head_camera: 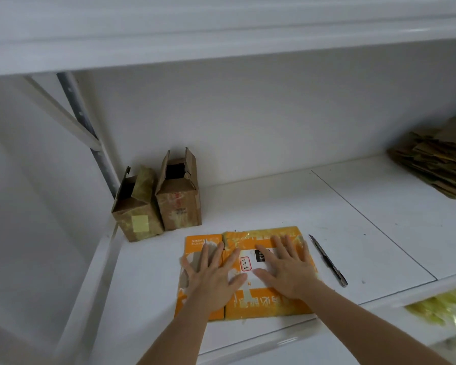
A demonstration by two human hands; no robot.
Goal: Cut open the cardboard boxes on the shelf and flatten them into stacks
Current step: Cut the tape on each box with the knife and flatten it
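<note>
Left hand, right hand flat, fingers spread, pressing orange box (flattened), long axis left-right along shelf.

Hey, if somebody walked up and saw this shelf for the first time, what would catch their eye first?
Most likely the bright orange flattened box at the shelf's front, with the left hand and right hand pressing it flat. Next, the two opened brown boxes standing upright at the back left, the utility knife lying just right of the orange box, and the flattened cardboard stack far right.
</note>
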